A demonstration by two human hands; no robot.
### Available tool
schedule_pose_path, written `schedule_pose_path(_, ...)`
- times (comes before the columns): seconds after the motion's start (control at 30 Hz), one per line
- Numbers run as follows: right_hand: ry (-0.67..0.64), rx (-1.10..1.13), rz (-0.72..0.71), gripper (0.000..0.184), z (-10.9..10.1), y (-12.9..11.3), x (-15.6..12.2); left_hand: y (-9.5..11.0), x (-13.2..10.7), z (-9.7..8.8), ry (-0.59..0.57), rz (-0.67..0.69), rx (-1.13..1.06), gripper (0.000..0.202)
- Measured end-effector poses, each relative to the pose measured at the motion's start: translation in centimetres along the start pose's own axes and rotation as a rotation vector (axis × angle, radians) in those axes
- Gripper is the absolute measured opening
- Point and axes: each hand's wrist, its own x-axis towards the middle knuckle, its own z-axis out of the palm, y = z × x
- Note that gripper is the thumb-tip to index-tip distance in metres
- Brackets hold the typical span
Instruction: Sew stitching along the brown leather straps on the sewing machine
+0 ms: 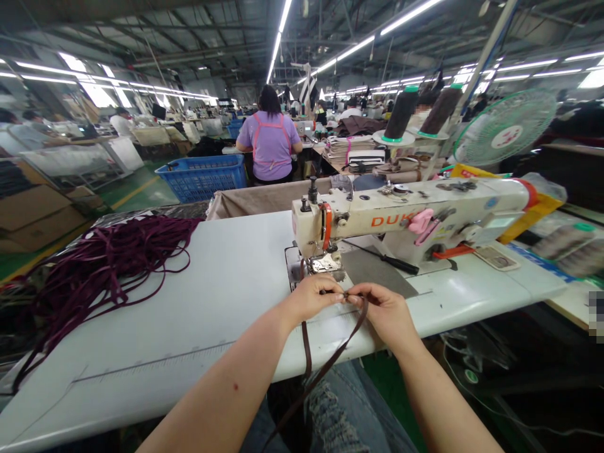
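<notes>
The left hand (312, 298) and right hand (380, 308) are close together, pinching one brown strap (306, 343) before the sewing machine (410, 214), with many burgundy straps (106, 270) left in a heap.

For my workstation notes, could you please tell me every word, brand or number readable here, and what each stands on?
"DUK" in orange on the sewing machine arm; anything after it is hidden by a pink piece.
Fan hub marking: too small to read.
Ruler marks on the table: too blurred.
Card by the machine base: too small.
</notes>
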Motion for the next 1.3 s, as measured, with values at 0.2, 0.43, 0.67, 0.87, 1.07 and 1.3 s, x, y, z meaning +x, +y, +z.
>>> schedule_pose_path(0.2, 0.039, 0.068, 0.034, 0.036, 0.2, 0.6, 0.2, 0.2, -0.3, 0.0, 0.046, 0.01, 0.091, 0.016)
schedule_pose_path(0.43, 0.045, 0.138, 0.058, 0.037, 0.1, 1.2, 0.3, 0.1, -0.8, 0.3, 0.145, 0.084, 0.269, 0.008)
schedule_pose_path(0.67, 0.029, 0.114, 0.04, 0.042, 0.0, 1.4, 0.4, 0.6, -1.2, 0.2, 0.144, 0.233, 0.467, 0.011)
schedule_pose_path(0.87, 0.018, 0.108, 0.048, 0.04, 0.1, 1.4, 0.3, 1.6, -1.4, 0.3, 0.124, 0.293, 0.571, 0.019)
schedule_pose_path(1.07, -0.045, 0.043, 0.016, 0.037, -0.5, 1.1, 0.4, 0.5, -1.0, 0.4, 0.118, 0.284, 0.401, 0.019)
schedule_pose_path(1.3, -0.073, -0.079, -0.079, 0.029, -0.2, 0.9, 0.0, 0.3, -0.8, 0.2, 0.095, 0.276, 0.321, 0.011)
